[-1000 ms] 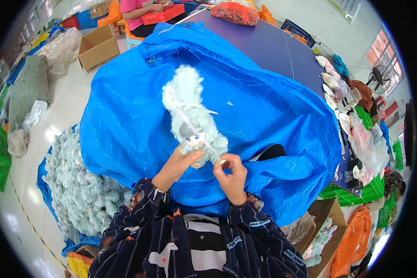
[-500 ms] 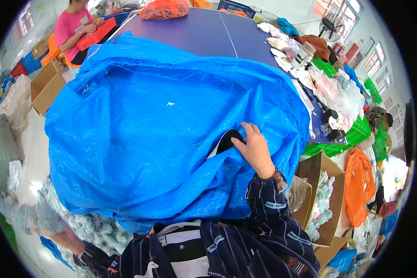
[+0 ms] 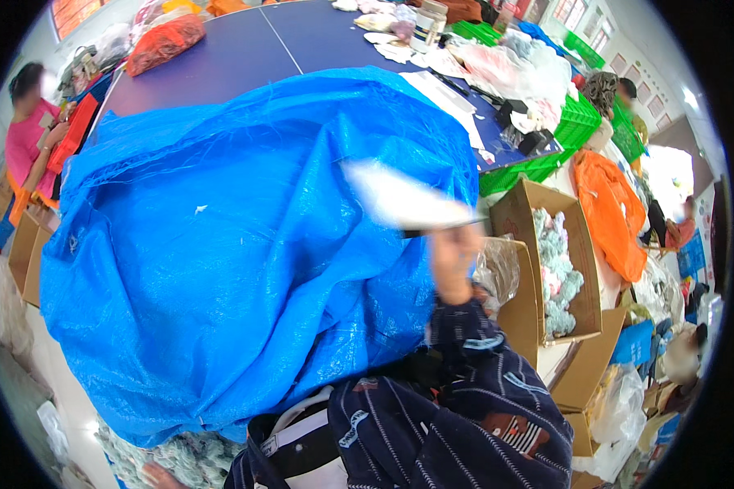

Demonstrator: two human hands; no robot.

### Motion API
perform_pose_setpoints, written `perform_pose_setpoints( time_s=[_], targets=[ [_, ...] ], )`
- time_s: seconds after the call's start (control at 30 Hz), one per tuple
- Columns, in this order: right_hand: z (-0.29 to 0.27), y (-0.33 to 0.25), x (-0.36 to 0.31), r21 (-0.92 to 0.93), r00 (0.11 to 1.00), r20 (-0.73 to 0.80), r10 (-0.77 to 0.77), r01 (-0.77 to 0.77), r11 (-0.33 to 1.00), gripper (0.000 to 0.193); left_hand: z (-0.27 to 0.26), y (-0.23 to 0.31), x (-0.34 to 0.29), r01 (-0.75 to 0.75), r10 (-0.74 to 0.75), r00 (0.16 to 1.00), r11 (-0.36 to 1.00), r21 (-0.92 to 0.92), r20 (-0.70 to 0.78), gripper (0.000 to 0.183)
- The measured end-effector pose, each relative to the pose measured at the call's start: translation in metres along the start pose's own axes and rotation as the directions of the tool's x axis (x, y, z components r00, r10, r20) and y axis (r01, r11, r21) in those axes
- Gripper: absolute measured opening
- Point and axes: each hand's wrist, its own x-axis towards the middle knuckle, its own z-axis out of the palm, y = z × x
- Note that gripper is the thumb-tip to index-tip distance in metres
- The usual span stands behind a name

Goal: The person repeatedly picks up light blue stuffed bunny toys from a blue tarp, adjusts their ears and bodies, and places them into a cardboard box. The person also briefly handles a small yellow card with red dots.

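Observation:
My right hand (image 3: 455, 253) is closed on one end of a flat white piece with a dark edge (image 3: 400, 198). Motion smears the piece, and its exact kind cannot be made out. It is raised over the right side of a large crumpled blue tarpaulin (image 3: 245, 236) spread before me. Low at the left, part of my left hand (image 3: 161, 476) shows against a heap of fluffy grey-green pieces (image 3: 175, 458). Its fingers are too blurred and cut off to read.
Beyond the tarpaulin stands a blue table (image 3: 228, 49) bearing an orange-red bag (image 3: 167, 42). A cardboard box (image 3: 575, 244) of fluffy pieces and a green crate (image 3: 575, 126) stand to the right. A person in pink (image 3: 28, 138) sits at the far left with a red tray (image 3: 75, 134).
The black-and-white piece lying on the tarpaulin is now lifted in my right hand. My left hand has dropped to the lower edge, no longer showing the fluffy bundle. The view has swung right.

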Motion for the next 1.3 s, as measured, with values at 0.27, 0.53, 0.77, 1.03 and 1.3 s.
perform_pose_setpoints(
  time_s=[0.27, 0.53, 0.77, 1.03, 1.3],
  targets=[
    [-0.227, 0.097, 0.019, 0.740, 0.700, -0.401, 0.592, -0.134, 0.660, 0.040, 0.016, -0.032, -0.008, 0.338, -0.372, 0.886, 0.927, 0.163, 0.278, 0.086],
    [-0.125, 0.158, -0.070, -0.252, 0.738, 0.223, 0.637, -0.588, 0.769, 0.041, 0.029, -0.073, -0.015, 0.275, -0.375, 0.749, 0.926, 0.259, 0.545, 0.061],
    [-0.052, 0.129, -0.097, 0.369, 0.585, 0.456, 0.670, -0.810, 0.456, 0.044, -0.003, -0.080, -0.017, 0.415, -0.485, 0.861, 0.842, 0.344, 0.149, 0.078],
    [-0.075, 0.118, -0.103, 0.418, 0.591, 0.538, 0.601, -0.806, 0.419, 0.052, 0.037, -0.113, -0.013, 0.540, -0.333, 0.662, 0.833, -0.119, 0.672, 0.044],
    [-0.006, 0.007, -0.068, 0.157, 0.512, 0.830, 0.220, -0.594, 0.789, 0.043, 0.080, 0.010, -0.071, -0.663, 0.317, 0.588, 0.715, 0.220, 0.744, 0.032]
  ],
)
